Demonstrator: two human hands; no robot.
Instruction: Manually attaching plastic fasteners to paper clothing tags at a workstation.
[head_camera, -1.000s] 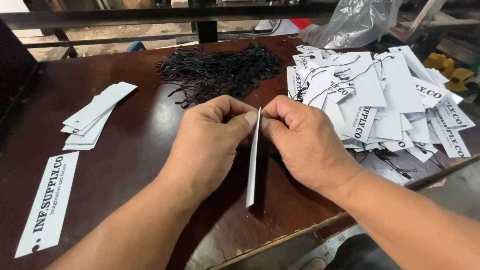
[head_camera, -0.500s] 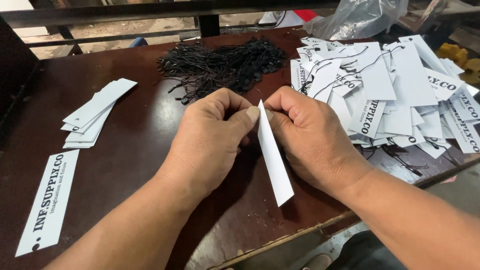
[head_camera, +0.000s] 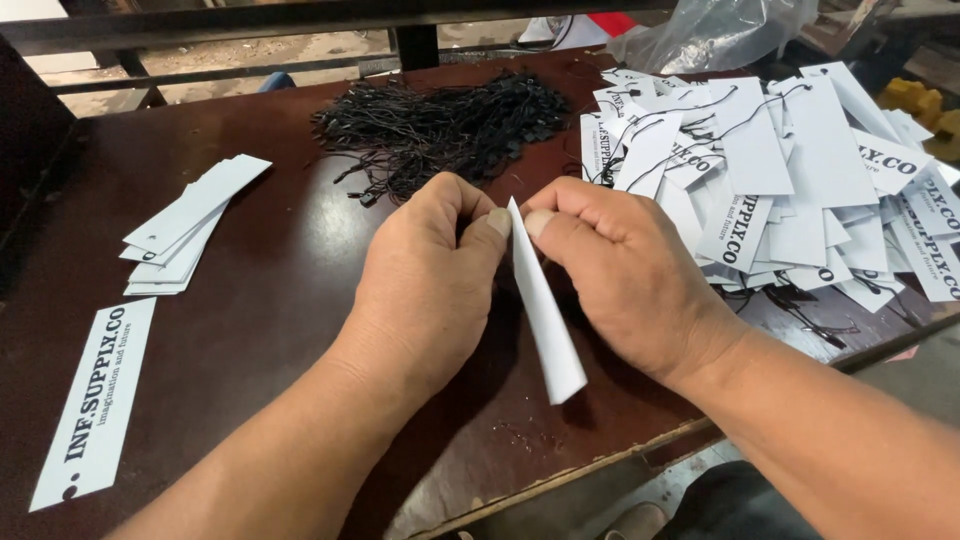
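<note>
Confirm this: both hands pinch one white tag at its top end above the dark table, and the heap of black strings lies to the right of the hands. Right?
Not quite. The head view shows the heap of black strings behind the hands, at the table's far side. Both the left hand and right hand do pinch the white tag at its top end.

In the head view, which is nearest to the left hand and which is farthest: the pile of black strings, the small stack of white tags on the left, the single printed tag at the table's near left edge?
From the left hand:
1. Pile of black strings, just beyond the hand, toward the table's far side.
2. Small stack of white tags, to the left.
3. Single printed tag, far left, at the near edge.
</note>
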